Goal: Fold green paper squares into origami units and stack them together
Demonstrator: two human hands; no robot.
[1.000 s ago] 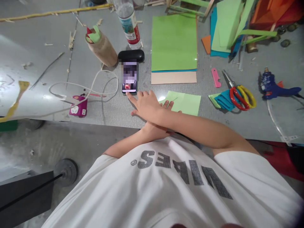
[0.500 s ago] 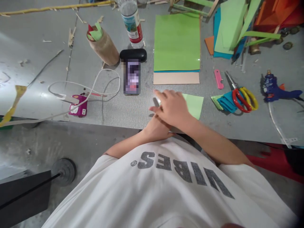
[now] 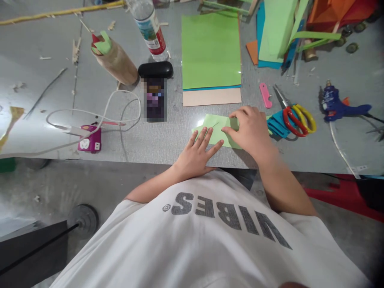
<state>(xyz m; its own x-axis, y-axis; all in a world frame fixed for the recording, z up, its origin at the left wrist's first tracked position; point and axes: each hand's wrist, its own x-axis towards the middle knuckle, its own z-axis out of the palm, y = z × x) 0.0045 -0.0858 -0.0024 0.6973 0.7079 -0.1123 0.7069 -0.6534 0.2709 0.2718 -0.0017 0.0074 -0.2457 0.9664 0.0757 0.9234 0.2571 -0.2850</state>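
Observation:
A piece of light green paper (image 3: 220, 135), with a crease or folded edge showing, lies near the table's front edge. My left hand (image 3: 194, 155) rests flat on its left part, fingers spread. Over the right part is my right hand (image 3: 251, 130), its fingers curved and thumb apart; the fingertips touch or hover just above the paper, I cannot tell which. Beyond the hands lies a stack of green, blue and pale sheets (image 3: 211, 52). Red and yellow-handled scissors (image 3: 295, 120) rest on folded blue paper strips (image 3: 277, 123), right of my right hand.
A pink cutter (image 3: 265, 95) and a blue glue gun (image 3: 342, 105) lie to the right. Leftward are a phone (image 3: 155, 100), a black case (image 3: 156, 70), a plastic bottle (image 3: 150, 34), a brown cup (image 3: 117, 62) and a purple adapter (image 3: 90, 139) with a white cable.
My right hand has moved right, off my left hand, which is now uncovered and spread on the paper. The view has shifted, so things on the table appear farther left.

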